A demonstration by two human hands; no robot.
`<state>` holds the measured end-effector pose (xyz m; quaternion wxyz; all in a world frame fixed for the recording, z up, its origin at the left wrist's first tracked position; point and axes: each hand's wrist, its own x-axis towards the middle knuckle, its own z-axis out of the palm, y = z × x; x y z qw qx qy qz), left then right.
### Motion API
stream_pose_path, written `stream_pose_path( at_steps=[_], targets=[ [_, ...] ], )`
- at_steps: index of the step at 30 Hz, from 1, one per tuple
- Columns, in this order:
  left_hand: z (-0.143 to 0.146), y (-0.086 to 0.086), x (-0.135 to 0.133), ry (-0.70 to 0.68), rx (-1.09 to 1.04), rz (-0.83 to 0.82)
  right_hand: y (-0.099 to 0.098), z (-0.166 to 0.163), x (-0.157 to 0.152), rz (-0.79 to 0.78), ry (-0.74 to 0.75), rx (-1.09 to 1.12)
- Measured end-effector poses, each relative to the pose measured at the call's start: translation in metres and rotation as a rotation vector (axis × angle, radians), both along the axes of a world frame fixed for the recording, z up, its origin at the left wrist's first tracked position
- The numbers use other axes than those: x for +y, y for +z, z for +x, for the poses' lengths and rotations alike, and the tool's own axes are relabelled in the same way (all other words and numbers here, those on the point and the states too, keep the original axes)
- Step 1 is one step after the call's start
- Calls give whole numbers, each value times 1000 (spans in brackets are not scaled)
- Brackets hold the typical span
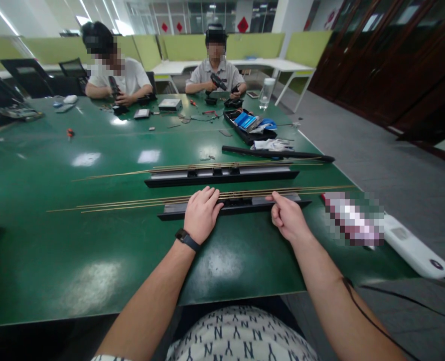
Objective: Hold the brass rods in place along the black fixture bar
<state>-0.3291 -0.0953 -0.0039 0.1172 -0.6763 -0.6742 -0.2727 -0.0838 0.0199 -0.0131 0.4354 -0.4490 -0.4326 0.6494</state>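
left hand (202, 214) palm-down; right hand (289, 217) half-curled

A long, straight rail (245, 210) is seen lying flat on the green counter (132, 260), set crosswise, its right end angled slightly toward the far side. Its near edge is finished in black, and behind that edge a silvery-grey strip (175, 207) is exposed toward both ends. Near the middle, small black fittings (241, 201) are seated, their detail too small to be made out. Over the rail, several thin gold-coloured rods (245, 192) are laid lengthwise, nearly parallel and closely bunched; at least three can be told apart. Both rail ends are overshot by them, the left farther, where they are fanned slightly and ended unevenly.
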Motion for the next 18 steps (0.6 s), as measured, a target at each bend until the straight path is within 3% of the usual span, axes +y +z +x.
stream_pose_path(
  at_steps=[18],
  targets=[
    [-1,-1,1,-7,-1,4,1,0,0,14,1,30]
  ],
)
